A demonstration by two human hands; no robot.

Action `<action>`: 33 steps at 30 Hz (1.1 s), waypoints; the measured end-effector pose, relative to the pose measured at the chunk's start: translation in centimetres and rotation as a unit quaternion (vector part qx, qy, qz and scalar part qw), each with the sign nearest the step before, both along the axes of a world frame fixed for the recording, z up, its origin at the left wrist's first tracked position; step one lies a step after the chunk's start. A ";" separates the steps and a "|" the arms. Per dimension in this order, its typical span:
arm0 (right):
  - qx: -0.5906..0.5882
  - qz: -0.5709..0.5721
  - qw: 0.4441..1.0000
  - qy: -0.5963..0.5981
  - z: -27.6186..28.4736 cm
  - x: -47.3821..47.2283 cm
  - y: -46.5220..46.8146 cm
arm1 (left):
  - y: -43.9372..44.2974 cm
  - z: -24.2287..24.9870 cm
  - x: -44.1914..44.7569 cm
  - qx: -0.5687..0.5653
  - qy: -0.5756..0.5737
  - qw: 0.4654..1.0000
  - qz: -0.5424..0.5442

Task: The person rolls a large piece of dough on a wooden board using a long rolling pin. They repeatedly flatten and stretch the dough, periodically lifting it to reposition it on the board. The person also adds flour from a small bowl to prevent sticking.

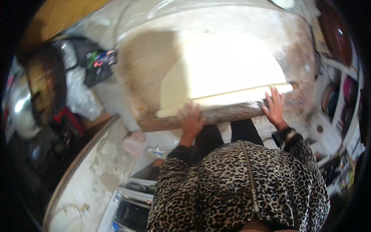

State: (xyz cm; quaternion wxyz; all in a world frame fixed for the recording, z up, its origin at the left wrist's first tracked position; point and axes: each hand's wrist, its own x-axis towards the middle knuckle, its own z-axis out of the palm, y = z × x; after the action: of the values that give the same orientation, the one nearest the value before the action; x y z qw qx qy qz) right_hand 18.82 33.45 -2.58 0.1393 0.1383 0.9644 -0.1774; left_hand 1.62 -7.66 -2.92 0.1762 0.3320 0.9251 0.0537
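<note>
A wide, thin sheet of pale dough (pixel 232 66) lies on a worn, flour-dusted work surface (pixel 145 69), part of it washed out by bright light. Its near edge is wrapped around a long rod, apparently a rolling pin (pixel 237 99), close to the front edge of the surface. My left hand (pixel 191 120) is over the left part of this roll, blurred, with its palm down. Towards the right end, my right hand (pixel 274 105) rests its spread fingers on the roll. Whether either hand grips it is not clear.
A dark rounded front edge (pixel 220 115) borders the work surface. Clear plastic bags (pixel 82 92) and dark items crowd the left. Below left stands a whitish tabletop (pixel 84 185) with a pale powdery patch. Shelves or bins (pixel 324 133) with assorted things are at the right.
</note>
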 end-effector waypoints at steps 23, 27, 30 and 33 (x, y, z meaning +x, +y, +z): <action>0.062 0.144 0.983 0.095 0.3 -24.3 2.8 | 15.6 0.4 -19.8 0.048 0.046 0.993 -0.101; 0.066 0.074 0.992 0.079 -0.3 -16.5 -1.9 | 13.0 0.6 -12.4 0.046 0.027 0.997 -0.055; 0.024 0.062 0.995 0.075 0.3 -13.1 -6.8 | 12.2 1.7 -7.9 0.066 -0.007 0.998 -0.024; -0.032 0.026 0.999 -0.014 0.7 -14.1 -10.9 | 13.3 1.9 -6.6 0.073 -0.062 0.995 0.035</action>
State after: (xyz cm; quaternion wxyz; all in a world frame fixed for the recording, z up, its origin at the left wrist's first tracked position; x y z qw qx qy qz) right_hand 4.67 22.55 -1.85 0.1620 0.1111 0.9593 -0.2029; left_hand -5.02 5.67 -1.04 0.2070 0.3076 0.9169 0.1474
